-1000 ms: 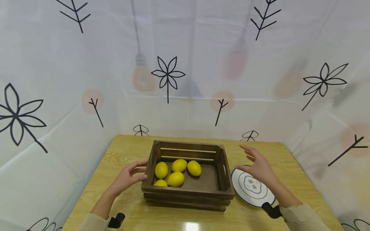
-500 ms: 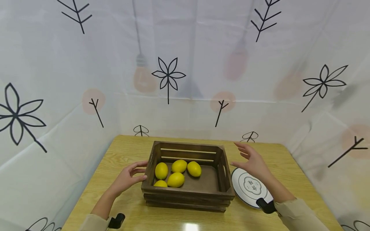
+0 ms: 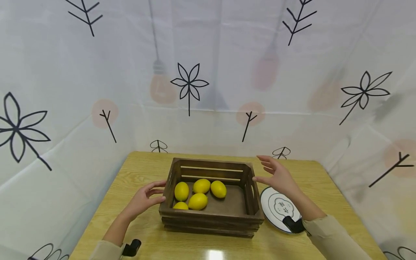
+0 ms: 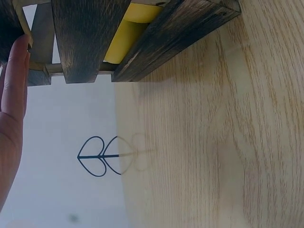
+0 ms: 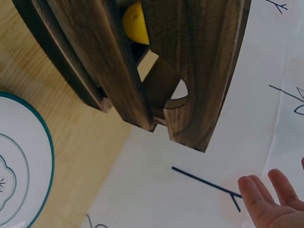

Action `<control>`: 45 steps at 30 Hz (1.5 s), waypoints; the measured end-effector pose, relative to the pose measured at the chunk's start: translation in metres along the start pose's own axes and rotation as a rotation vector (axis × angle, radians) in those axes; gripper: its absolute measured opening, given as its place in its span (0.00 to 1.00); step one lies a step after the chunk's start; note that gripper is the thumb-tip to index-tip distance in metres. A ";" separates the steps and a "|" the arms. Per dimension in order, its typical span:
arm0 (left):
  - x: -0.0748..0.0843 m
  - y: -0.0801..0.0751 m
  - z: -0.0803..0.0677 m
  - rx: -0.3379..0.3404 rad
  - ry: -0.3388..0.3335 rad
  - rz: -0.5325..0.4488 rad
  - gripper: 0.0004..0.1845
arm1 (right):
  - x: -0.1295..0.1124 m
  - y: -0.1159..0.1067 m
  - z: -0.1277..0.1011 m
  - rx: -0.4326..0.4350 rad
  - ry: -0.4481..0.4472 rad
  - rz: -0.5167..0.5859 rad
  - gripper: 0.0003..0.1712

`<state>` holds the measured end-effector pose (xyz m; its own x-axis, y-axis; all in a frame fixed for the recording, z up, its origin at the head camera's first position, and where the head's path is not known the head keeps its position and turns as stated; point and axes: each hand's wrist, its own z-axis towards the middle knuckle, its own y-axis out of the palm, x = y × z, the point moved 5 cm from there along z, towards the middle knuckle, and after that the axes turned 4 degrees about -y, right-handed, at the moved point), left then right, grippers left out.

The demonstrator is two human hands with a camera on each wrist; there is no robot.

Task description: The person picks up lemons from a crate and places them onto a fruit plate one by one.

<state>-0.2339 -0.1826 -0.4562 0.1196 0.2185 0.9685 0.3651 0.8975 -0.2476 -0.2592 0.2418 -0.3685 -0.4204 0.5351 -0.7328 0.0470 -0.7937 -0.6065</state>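
Note:
A dark brown wooden crate (image 3: pixel 211 216) stands on the table, with several yellow lemons (image 3: pixel 198 201) gathered in its left half. My left hand (image 3: pixel 141 202) touches the crate's left end. In the left wrist view its extended fingers (image 4: pixel 15 78) reach the edge of the slot in the upper slat. Just off the right end, my right hand (image 3: pixel 281 178) is raised, holding nothing, thumb and fingers spread apart. The right wrist view shows its fingertips (image 5: pixel 249 190) apart from the crate's end board (image 5: pixel 194 52), which has a cut-out handle hole.
A round white plate (image 3: pixel 268 209) with a dark rim and a line pattern lies right of the crate, partly below my right forearm. The light wooden table (image 3: pixel 130 177) backs onto a white patterned cloth (image 3: pixel 214 133), which also hangs on both sides.
My right hand has moved left and slightly away from me, from above the plate towards the crate's right end. The left hand, crate and lemons have stayed put.

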 end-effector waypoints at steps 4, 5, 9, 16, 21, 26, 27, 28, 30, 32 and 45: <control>0.000 0.000 0.000 0.001 -0.001 0.000 0.30 | -0.004 0.001 0.005 -0.006 -0.023 0.025 0.42; 0.000 0.000 0.000 0.001 -0.002 0.001 0.30 | -0.004 0.002 0.006 -0.008 -0.030 0.033 0.42; 0.000 -0.001 0.000 0.001 0.006 0.007 0.30 | -0.005 0.005 0.011 -0.016 -0.046 0.053 0.41; 0.001 -0.001 -0.001 0.013 -0.006 0.001 0.30 | -0.015 0.012 0.019 -0.044 -0.047 0.089 0.41; 0.001 0.000 -0.001 0.002 -0.009 -0.019 0.30 | -0.020 0.017 0.023 -0.064 -0.043 0.084 0.41; 0.001 0.000 0.000 -0.013 0.001 -0.029 0.30 | -0.021 0.023 0.029 -0.089 -0.005 0.126 0.41; 0.001 0.000 0.000 -0.012 0.000 -0.029 0.30 | -0.021 0.024 0.031 -0.093 -0.002 0.134 0.41; 0.001 0.000 0.000 -0.011 -0.001 -0.027 0.30 | -0.021 0.025 0.033 -0.097 -0.008 0.140 0.41; 0.000 -0.001 0.000 -0.006 -0.006 -0.026 0.29 | -0.022 0.028 0.037 -0.107 -0.017 0.155 0.40; -0.001 -0.001 0.000 -0.002 -0.010 -0.021 0.29 | -0.023 0.031 0.040 -0.114 -0.028 0.164 0.40; -0.001 0.000 0.000 -0.002 -0.002 -0.015 0.29 | -0.034 0.043 0.054 -0.144 -0.034 0.207 0.39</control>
<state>-0.2343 -0.1829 -0.4568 0.1128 0.2061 0.9720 0.3683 0.8999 -0.2335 -0.2919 0.1733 -0.3528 -0.4186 0.3530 -0.8367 0.2631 -0.8347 -0.4838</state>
